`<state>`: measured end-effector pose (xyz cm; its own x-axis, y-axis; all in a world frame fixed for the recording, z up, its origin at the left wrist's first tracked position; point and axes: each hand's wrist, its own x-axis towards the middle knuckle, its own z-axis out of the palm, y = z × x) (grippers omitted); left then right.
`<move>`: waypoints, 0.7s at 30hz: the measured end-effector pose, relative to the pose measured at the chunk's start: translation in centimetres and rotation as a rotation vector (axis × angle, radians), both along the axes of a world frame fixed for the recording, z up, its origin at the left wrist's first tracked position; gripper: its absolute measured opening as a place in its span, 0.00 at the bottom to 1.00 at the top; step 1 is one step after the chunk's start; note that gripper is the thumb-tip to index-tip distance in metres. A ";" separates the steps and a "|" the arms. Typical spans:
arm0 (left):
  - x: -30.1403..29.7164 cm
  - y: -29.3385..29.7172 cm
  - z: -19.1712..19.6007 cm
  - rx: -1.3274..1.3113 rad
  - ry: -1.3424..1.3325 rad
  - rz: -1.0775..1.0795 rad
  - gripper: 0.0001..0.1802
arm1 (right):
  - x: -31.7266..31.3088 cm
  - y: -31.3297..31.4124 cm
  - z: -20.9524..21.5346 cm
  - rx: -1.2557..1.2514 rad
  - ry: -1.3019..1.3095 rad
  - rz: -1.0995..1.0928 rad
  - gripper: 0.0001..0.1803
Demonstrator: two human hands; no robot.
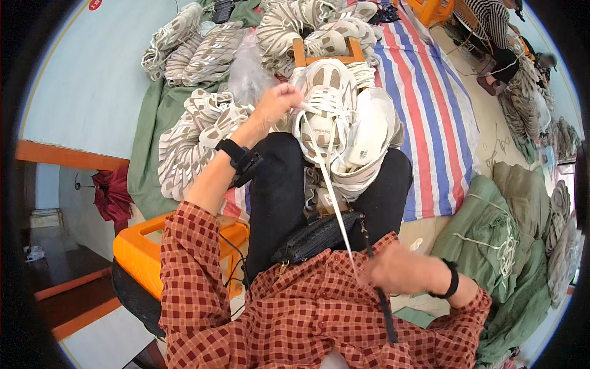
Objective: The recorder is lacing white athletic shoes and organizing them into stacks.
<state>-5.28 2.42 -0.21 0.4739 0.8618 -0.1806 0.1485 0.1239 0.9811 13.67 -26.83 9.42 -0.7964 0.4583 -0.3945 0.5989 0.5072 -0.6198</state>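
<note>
The floor here is pale and mostly covered: a striped sheet (430,117) in blue, red and white runs up the middle, a green cloth (150,141) lies to its left, and both carry heaps of cream-and-white shoes (203,52) that reach up toward the far wall. On the right, bulging green sacks (522,246) sit on the bare floor, and another person (495,31) in a striped top works at the far corner. A light blue wall with an orange ledge closes off the left side, and an orange crate (138,252) stands just beside the seated person's left leg. That person, in a red checked shirt and black trousers, has a white sneaker (329,111) resting on the lap against the knees. Its long axis runs away from the body, toe pointing toward the far shoe piles, laced top facing up. The left hand (276,104) is closed against the sneaker's left edge near the eyelets, fingers bunched together. A white lace (335,206) stretches taut from the shoe's tongue straight back to the right hand (399,267), which is drawn close to the chest and pinched shut on the lace's end. A black pouch (319,237) lies across the waist under the lace.
</note>
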 end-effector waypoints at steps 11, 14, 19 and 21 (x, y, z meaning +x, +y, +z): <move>3.0 -7.5 1.7 -0.012 0.334 -0.251 0.13 | 1.5 15.8 -5.9 0.674 0.287 -0.927 0.10; 3.8 -8.1 1.9 -0.182 0.243 -0.194 0.13 | 0.4 18.4 -7.8 0.725 0.191 -0.937 0.10; 4.4 -9.0 1.4 -0.590 0.167 -0.220 0.15 | -0.2 20.0 -9.1 0.738 0.070 -0.921 0.09; 4.8 -9.9 0.8 -0.640 0.149 -0.192 0.15 | -0.2 20.3 -8.9 0.838 0.020 -0.823 0.08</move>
<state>-0.46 -7.47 0.54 0.5382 0.4666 -0.7019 0.3536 0.6309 0.6906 13.43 -6.54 0.56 -0.1412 0.9483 0.2843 0.9303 0.2253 -0.2894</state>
